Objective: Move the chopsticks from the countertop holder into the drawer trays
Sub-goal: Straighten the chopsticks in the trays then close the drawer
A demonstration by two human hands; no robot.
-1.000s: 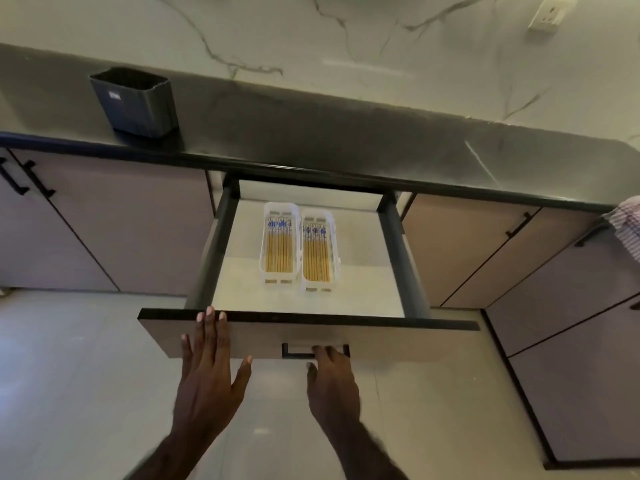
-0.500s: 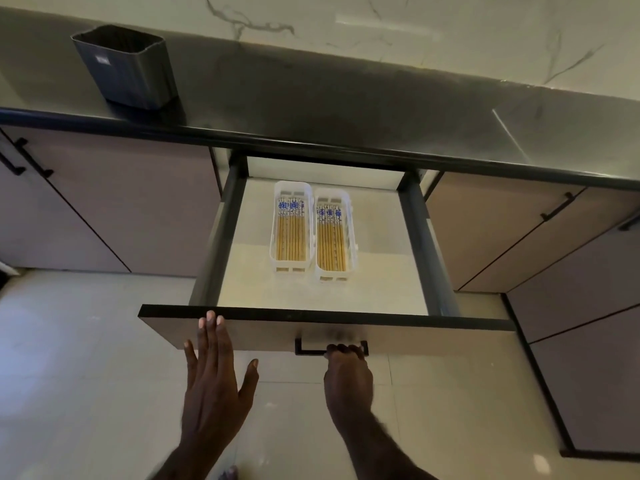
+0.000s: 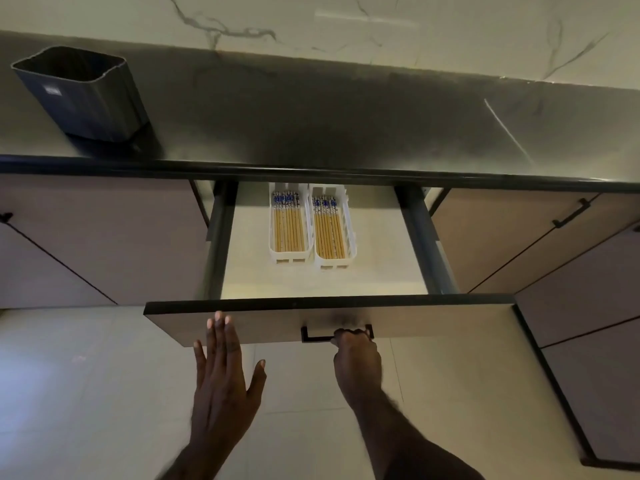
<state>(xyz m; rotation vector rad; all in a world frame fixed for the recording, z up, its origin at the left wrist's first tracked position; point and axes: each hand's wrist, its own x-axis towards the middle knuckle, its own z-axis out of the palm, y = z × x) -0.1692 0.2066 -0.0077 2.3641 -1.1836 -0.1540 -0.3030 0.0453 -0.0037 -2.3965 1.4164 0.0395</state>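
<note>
Left hand (image 3: pixel 221 372): flat and spread, fingers straight, fingertips against the drawer front (image 3: pixel 433 323) just left of its middle — holding nothing.
Right hand (image 3: pixel 356 355): curled around the black handle (image 3: pixel 313 336) on the drawer front, fingers hooked over the bar.
Drawer: pulled partway out below the worktop (image 3: pixel 329 126), its pale floor lit.
Left tray (image 3: pixel 289 225): white, slotted, lying lengthwise toward the back of the drawer, its far end tucked under the worktop edge.
Right tray (image 3: pixel 332 230): same kind, just beside the left tray, sides touching or nearly so.
Chopsticks (image 3: pixel 288 230): wooden sticks with blue-patterned tops, laid flat side by side in both trays — patterned ends pointing to the back of the drawer.
Holder (image 3: pixel 83 95): dark, squarish cup standing upright at the far left of the worktop, well apart from the drawer; what shows of its inside is dark and bare.
Cabinets: flat doors with black handles on either side of the drawer.
</note>
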